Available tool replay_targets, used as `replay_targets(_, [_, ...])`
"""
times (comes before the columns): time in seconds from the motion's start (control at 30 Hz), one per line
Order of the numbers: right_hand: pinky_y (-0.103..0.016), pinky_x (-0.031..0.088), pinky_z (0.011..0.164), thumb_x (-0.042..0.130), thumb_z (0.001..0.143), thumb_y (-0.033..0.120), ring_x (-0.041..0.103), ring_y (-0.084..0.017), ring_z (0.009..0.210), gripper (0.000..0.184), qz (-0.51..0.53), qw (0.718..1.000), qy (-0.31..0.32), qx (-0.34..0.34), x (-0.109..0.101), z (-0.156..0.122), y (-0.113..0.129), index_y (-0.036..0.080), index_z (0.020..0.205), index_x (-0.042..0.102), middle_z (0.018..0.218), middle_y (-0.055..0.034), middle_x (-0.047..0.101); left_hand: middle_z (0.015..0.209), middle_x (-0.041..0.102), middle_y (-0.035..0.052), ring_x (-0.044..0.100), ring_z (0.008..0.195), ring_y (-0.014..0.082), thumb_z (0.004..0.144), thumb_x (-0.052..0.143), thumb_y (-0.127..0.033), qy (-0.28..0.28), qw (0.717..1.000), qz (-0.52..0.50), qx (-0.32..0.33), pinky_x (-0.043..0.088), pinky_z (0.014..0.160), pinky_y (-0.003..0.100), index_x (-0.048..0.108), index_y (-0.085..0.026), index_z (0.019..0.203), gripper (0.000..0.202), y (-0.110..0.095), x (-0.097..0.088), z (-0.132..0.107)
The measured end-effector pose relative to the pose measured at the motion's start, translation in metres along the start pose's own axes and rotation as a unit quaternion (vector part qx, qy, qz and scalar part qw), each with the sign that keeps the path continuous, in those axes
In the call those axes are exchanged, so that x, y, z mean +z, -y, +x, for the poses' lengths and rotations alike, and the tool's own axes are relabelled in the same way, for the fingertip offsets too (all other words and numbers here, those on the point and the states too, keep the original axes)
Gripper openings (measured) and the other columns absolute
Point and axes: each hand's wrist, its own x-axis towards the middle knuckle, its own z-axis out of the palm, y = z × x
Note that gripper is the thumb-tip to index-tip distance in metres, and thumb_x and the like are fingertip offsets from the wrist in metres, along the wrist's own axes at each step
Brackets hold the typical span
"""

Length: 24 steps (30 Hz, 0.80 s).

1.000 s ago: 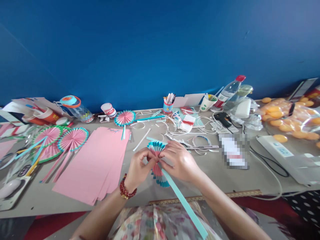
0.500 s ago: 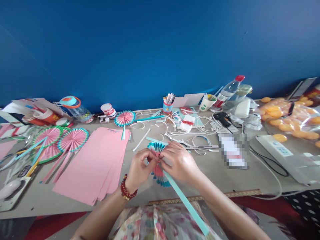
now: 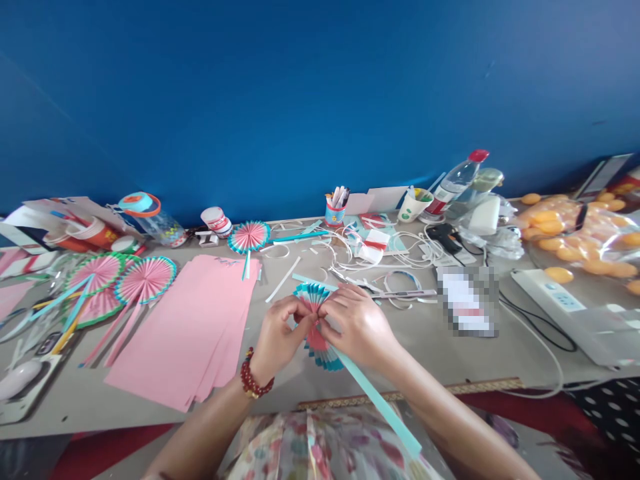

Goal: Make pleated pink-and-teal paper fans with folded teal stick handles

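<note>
Both my hands meet near the table's front edge around a pleated paper fan [image 3: 325, 352], pink with blue zigzag rims. Its folds spread out above and below my fingers. My left hand [image 3: 284, 328], a red bead bracelet on its wrist, pinches the fan's middle from the left. From the other side my right hand [image 3: 357, 323] closes on the same middle. A long light-blue paper strip [image 3: 383, 407] runs from under my right hand down toward my lap. Fingers cover the fan's centre, so how the strip joins it is hidden.
Left lie pink paper sheets [image 3: 185, 327] and finished pink fans [image 3: 146, 279]. Another fan [image 3: 249, 237] rests at the back. Paper scraps and a white cable [image 3: 400, 257] clutter the area behind my hands. A glue gun [image 3: 445, 238], blurred phone [image 3: 467, 301] and power strip [image 3: 555, 300] are right.
The light-blue strip's free end has swung slightly right and up. The fan's lower folds have shifted a little; both hands keep their grip in nearly the same place.
</note>
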Motion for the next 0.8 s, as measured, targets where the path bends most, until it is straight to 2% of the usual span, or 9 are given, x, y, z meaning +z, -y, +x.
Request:
replay_targets(0.1, [-0.034,0.041,0.088,0.061,0.077,0.012,0.06,-0.018,0.075,0.011,0.005,1.0,0.004,0.001,0.0,0.001,0.0,0.02,0.072,0.059,0.073,-0.0002,0.068,0.068,0.059,-0.0012,0.054,0.067,0.0134,0.088,0.063,-0.021,0.005,1.0,0.004,-0.001,0.042,0.069,0.027,0.058,-0.018,0.067,0.022,0.001,-0.001,0.0])
replay_targets(0.3, [-0.033,0.043,0.082,0.06,0.077,0.012,0.061,-0.019,0.077,0.011,0.016,0.999,-0.027,0.02,0.003,0.001,-0.004,0.021,0.071,0.058,0.076,-0.0016,0.069,0.073,0.062,0.0002,0.056,0.071,0.0148,0.09,0.063,-0.03,0.026,0.999,-0.015,-0.027,0.044,0.071,0.027,0.064,-0.019,0.073,0.02,0.004,-0.006,0.001])
replay_targets(0.47, [-0.035,0.044,0.082,0.056,0.076,0.012,0.061,-0.022,0.078,0.011,-0.018,0.997,-0.05,0.049,-0.01,0.007,-0.016,0.022,0.073,0.058,0.073,-0.0029,0.065,0.074,0.062,0.0002,0.056,0.072,0.0151,0.09,0.062,-0.031,0.033,0.999,-0.011,-0.031,0.044,0.071,0.026,0.063,-0.019,0.072,0.021,0.009,-0.01,0.001])
replay_targets(0.6, [-0.033,0.045,0.081,0.055,0.081,0.016,0.061,-0.021,0.079,0.009,-0.049,0.99,-0.104,0.081,-0.03,0.009,-0.044,0.022,0.074,0.058,0.076,-0.0029,0.067,0.073,0.062,-0.0006,0.058,0.072,0.0146,0.089,0.06,-0.028,0.03,0.999,-0.002,-0.029,0.045,0.071,0.025,0.063,-0.019,0.072,0.02,0.013,-0.017,0.002])
replay_targets(0.67, [-0.033,0.045,0.077,0.055,0.083,0.019,0.062,-0.023,0.081,0.009,-0.092,0.978,-0.137,0.128,-0.039,0.004,-0.064,0.022,0.076,0.059,0.079,-0.0039,0.068,0.075,0.065,0.0001,0.06,0.074,0.0154,0.089,0.061,-0.029,0.032,0.999,0.0,-0.038,0.046,0.073,0.026,0.063,-0.019,0.073,0.019,0.017,-0.023,0.003])
replay_targets(0.73, [-0.032,0.044,0.075,0.054,0.084,0.022,0.063,-0.023,0.081,0.011,-0.135,0.968,-0.141,0.16,-0.043,-0.005,-0.084,0.023,0.076,0.06,0.079,-0.0042,0.069,0.078,0.067,0.0014,0.062,0.077,0.0165,0.09,0.061,-0.031,0.034,0.998,-0.007,-0.049,0.047,0.076,0.027,0.064,-0.019,0.075,0.019,0.022,-0.032,0.002])
replay_targets(0.8, [-0.032,0.044,0.075,0.052,0.089,0.024,0.064,-0.023,0.085,0.015,-0.176,0.964,-0.097,0.172,-0.044,-0.016,-0.101,0.022,0.08,0.064,0.082,-0.0051,0.071,0.081,0.069,0.0025,0.064,0.081,0.0176,0.091,0.06,-0.033,0.032,0.998,-0.021,-0.059,0.048,0.079,0.028,0.065,-0.018,0.079,0.02,0.028,-0.042,0.0])
